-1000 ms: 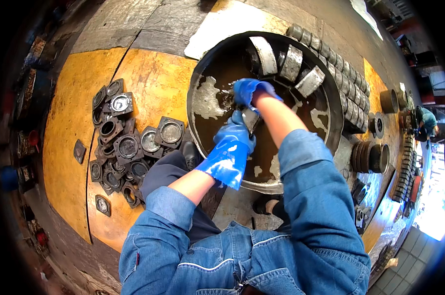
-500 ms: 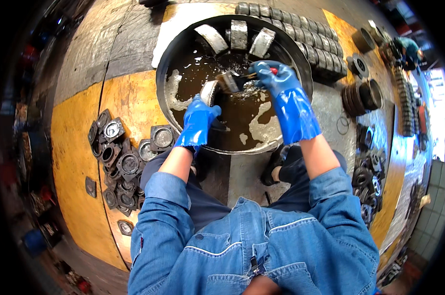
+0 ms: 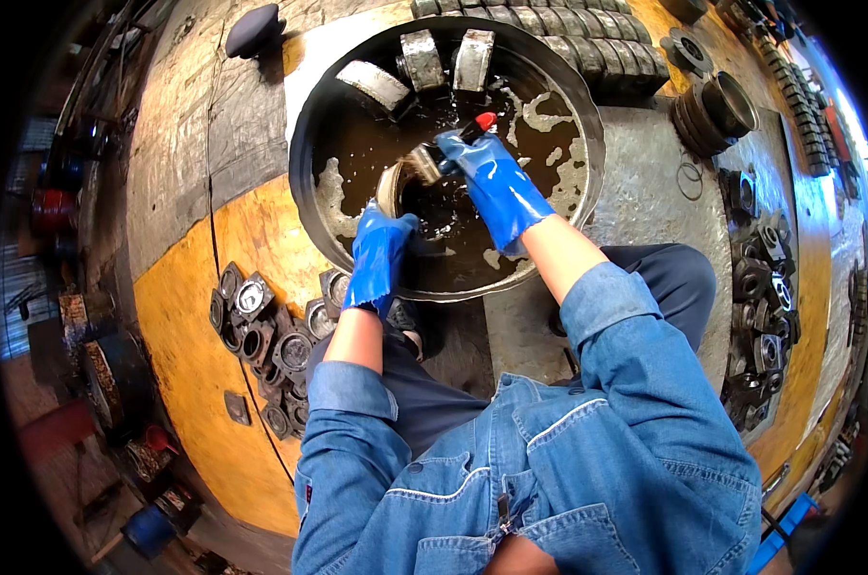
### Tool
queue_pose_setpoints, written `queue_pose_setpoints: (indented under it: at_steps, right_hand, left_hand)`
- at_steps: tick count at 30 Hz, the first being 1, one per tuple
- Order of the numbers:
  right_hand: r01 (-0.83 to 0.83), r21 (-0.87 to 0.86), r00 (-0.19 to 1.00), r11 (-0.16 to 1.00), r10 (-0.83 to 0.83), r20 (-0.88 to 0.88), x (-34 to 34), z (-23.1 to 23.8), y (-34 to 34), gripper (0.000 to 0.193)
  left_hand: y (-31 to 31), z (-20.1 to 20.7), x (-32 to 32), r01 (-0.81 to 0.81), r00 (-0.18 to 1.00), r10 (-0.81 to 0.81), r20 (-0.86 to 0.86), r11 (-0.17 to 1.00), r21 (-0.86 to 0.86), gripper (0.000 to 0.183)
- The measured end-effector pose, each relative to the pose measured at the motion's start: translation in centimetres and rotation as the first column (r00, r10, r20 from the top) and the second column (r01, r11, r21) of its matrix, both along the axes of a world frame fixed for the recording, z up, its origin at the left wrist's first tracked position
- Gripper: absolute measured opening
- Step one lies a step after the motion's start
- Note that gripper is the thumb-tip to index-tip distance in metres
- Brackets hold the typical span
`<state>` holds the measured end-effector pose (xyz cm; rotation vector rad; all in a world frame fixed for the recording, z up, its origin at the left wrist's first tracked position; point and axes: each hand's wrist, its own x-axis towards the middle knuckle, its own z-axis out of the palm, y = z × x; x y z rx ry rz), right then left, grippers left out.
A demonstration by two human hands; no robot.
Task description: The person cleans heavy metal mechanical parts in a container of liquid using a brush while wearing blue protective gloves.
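Observation:
Over a round black pan [image 3: 297, 158] of dark liquid, my left hand [image 3: 381, 240] in a blue rubber glove grips a metal ring [image 3: 389, 192] by its lower part. My right hand [image 3: 487, 172], gloved alike, is closed round a paintbrush [image 3: 424, 163] with a dark handle and a red end. Its bristles are at the ring's upper right edge, blurred by motion. Three curved metal pieces [image 3: 472, 60], pale on their outer faces, stand in the liquid along the pan's far side. Foam floats near the pan wall.
Rows of metal rings [image 3: 602, 62] lie behind the pan. Flanged metal parts are heaped [image 3: 285, 355] at left, with more parts [image 3: 762, 316] at right. Larger cylinders [image 3: 726, 105] and thin wire rings [image 3: 690, 180] lie at far right. A dark cap-like object [image 3: 254, 31] sits at far left.
The brush has come down and left onto the ring, its red end now pointing up right. My right hand has moved left. The whole view has shifted and turned slightly.

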<state>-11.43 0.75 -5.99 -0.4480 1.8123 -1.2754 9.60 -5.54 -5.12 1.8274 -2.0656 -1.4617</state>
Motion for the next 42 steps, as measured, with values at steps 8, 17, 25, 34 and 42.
queue_pose_setpoints:
  at_steps: [8, 17, 25, 34, 42]
  right_hand:
    - [0.174, 0.13, 0.979, 0.976, -0.157, -0.129, -1.8, -2.7, 4.2, 0.033]
    - [-0.024, -0.208, 0.986, 0.978, 0.057, 0.153, 0.9, 2.9, 2.9, 0.046]
    - [-0.066, 0.083, 0.995, 0.994, 0.072, -0.064, 0.2, 6.0, 2.2, 0.033]
    - [-0.295, -0.288, 0.956, 0.911, 0.281, -0.089, 0.0, 1.4, 0.7, 0.025]
    - [0.187, 0.015, 0.973, 0.982, -0.188, 0.134, -0.1, 0.8, 5.2, 0.038]
  left_hand:
    - [0.1, 2.2, -0.7, 0.052, 0.987, -0.047, 0.153, 0.998, -0.027, 0.076]
    - [0.0, 1.3, -0.2, -0.005, 0.998, 0.011, -0.068, 0.996, 0.09, 0.067]
    - [-0.2, 0.5, 0.9, -0.026, 0.999, 0.026, 0.042, 1.0, 0.004, 0.067]
    - [-0.1, 1.0, -0.9, 0.001, 1.0, -0.001, 0.008, 0.999, 0.048, 0.066]
    - [0.0, 1.0, 0.4, -0.041, 0.997, 0.039, 0.061, 0.999, 0.029, 0.07]
